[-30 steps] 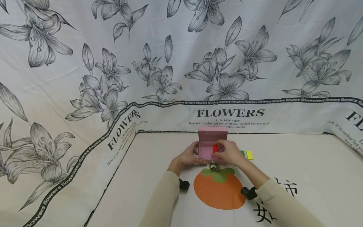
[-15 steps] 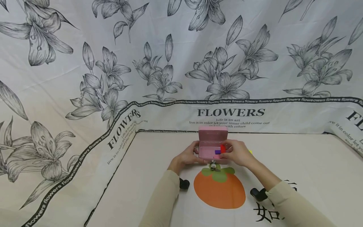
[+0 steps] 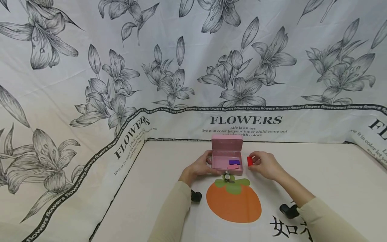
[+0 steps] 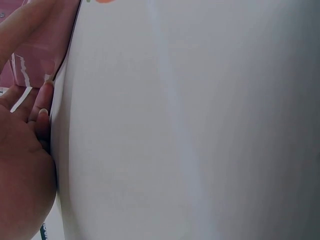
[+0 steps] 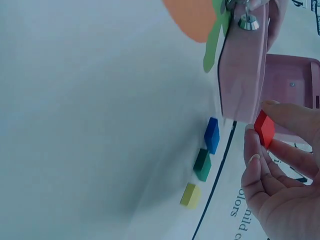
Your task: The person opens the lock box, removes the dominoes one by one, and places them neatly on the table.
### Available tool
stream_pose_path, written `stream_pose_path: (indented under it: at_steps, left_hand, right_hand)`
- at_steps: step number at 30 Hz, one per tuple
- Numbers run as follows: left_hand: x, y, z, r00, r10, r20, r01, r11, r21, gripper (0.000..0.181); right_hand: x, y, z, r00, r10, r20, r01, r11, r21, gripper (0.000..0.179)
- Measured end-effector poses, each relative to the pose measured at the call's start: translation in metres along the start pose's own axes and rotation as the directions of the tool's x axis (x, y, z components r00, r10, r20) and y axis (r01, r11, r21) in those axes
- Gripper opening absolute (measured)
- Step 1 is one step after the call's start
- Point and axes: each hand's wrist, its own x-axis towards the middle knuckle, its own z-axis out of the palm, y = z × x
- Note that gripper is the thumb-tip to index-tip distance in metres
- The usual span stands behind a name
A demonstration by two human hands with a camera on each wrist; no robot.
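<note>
A pink metal box (image 3: 237, 172) stands on the table with its lid (image 3: 226, 145) raised and a key (image 5: 248, 21) at its front lock. My left hand (image 3: 200, 165) grips the box's left side, thumb along the front. Inside lie a purple block (image 3: 234, 162) and a pink block (image 3: 233, 166). Just right of the box, my right hand (image 3: 267, 165) pinches a red block (image 3: 250, 161) between thumb and fingertips. The right wrist view shows blue (image 5: 212, 135), green (image 5: 202, 164) and yellow (image 5: 190, 195) blocks in a row on the table; in the head view the right hand hides them.
The white tablecloth bears a printed orange persimmon (image 3: 233, 203) in front of the box and black characters (image 3: 283, 227) at the right. A flower-printed curtain (image 3: 242, 67) rises behind the table. Black wrist cameras (image 3: 196, 196) are worn on both arms.
My right hand has moved the red block rightward out of the box, uncovering the purple and pink blocks inside. The left hand has stayed on the box.
</note>
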Motion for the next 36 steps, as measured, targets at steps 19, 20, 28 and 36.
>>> stream_pose_path:
  at_steps: [19, 20, 28, 36]
  left_hand:
    - [0.000, 0.000, 0.000, 1.000, 0.004, -0.007, -0.004, 1.000, 0.018, 0.101]
    - [0.001, 0.000, 0.000, 1.000, 0.006, -0.009, -0.006, 1.000, 0.020, 0.101]
    - [0.000, 0.000, 0.000, 1.000, -0.006, -0.012, 0.006, 1.000, 0.018, 0.101]
    - [0.000, 0.000, 0.000, 1.000, -0.010, -0.002, 0.010, 1.000, 0.008, 0.101]
  right_hand:
    - [-0.021, 0.031, -0.026, 0.999, 0.048, 0.020, -0.047, 0.997, -0.055, 0.040]
    - [-0.021, 0.033, -0.027, 0.999, 0.050, 0.020, -0.049, 0.997, -0.059, 0.040]
    - [-0.023, 0.044, -0.032, 0.996, 0.086, 0.038, -0.082, 0.993, -0.082, 0.041]
    - [-0.026, 0.060, -0.037, 0.995, 0.099, 0.032, -0.095, 0.990, -0.107, 0.043]
